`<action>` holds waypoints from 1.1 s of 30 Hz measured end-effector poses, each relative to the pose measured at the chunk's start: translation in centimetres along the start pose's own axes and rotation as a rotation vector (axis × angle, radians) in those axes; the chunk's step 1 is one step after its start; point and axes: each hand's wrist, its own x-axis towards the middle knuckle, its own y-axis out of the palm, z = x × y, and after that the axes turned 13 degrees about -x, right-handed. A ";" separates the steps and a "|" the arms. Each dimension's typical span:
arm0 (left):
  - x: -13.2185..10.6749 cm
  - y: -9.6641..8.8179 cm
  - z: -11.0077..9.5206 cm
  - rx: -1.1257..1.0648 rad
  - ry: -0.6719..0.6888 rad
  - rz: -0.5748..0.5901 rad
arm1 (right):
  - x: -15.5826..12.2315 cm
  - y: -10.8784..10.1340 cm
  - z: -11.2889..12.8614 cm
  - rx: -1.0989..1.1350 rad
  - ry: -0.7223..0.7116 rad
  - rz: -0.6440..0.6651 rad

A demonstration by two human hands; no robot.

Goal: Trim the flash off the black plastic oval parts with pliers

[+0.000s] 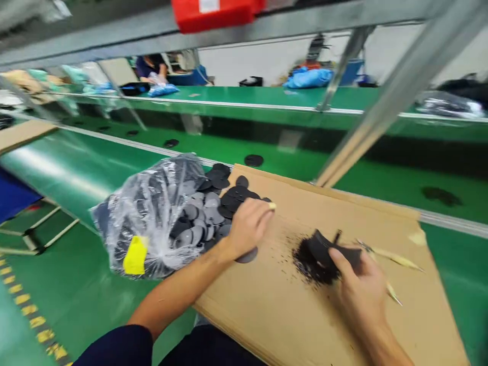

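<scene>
My right hand (362, 287) grips a thin black disc (331, 251), which is bent into a curve between thumb and fingers. Beneath it lies a heap of small black scraps (310, 264) on the cardboard (282, 310). My left hand (249, 226) is over the edge of a spread of black and grey discs (208, 216), its fingers curled together. A small yellow bit (272, 206) shows at its fingertips; whether the hand holds anything is hidden. To the right of my right hand are a pointed tool with a pale handle (398, 258) and another pointed tool (393, 295), partly covered.
A clear plastic bag (148, 213) of discs with a yellow label (136, 255) stands left of the cardboard. Behind runs a green belt (213, 147) carrying a black disc (253, 160). A slanted metal post (385, 112) rises at right. A person (152, 68) sits across the line.
</scene>
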 end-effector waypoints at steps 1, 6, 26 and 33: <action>0.3 -0.5 0.1 0.040 -0.031 0.027 | -0.1 0.2 0.1 0.026 0.047 -0.006; 0.3 -1.9 -0.6 0.350 -0.211 0.438 | -0.3 0.5 1.0 0.043 0.067 0.063; -0.7 -1.3 -1.2 0.152 -0.146 0.410 | -2.4 1.2 1.9 0.240 0.227 0.369; -2.4 1.2 -2.6 -0.681 -0.425 0.164 | -3.1 1.4 2.0 0.296 0.220 0.419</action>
